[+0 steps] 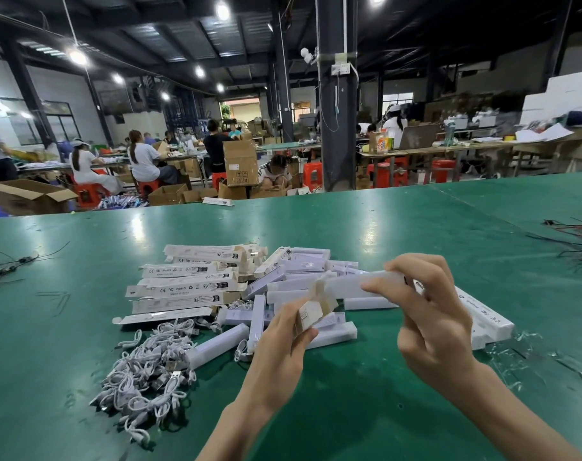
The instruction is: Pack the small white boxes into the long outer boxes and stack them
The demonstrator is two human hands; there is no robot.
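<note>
2 hands work above the green table (349,410): my left hand (279,347) grips the flapped open end of a long outer box (316,307), and my right hand (432,314) pinches a white box (366,282) at its mouth. I judge insertion is in hand; next, a straight push.

Not much to go on here, just hands and arms. Left hand (283,337) and right hand (432,324) both bare, slim, with long narrow fingers (416,262). Short-looking nails, though a bit too blurry to swear by. Faint knuckle ridges and tendon lines across the back of the right one. Narrow wrists. Left forearm (236,420) and right forearm (509,404) lean and smooth, bare right up to the bottom edge of the shot. Soft creases at the finger joints.
</note>
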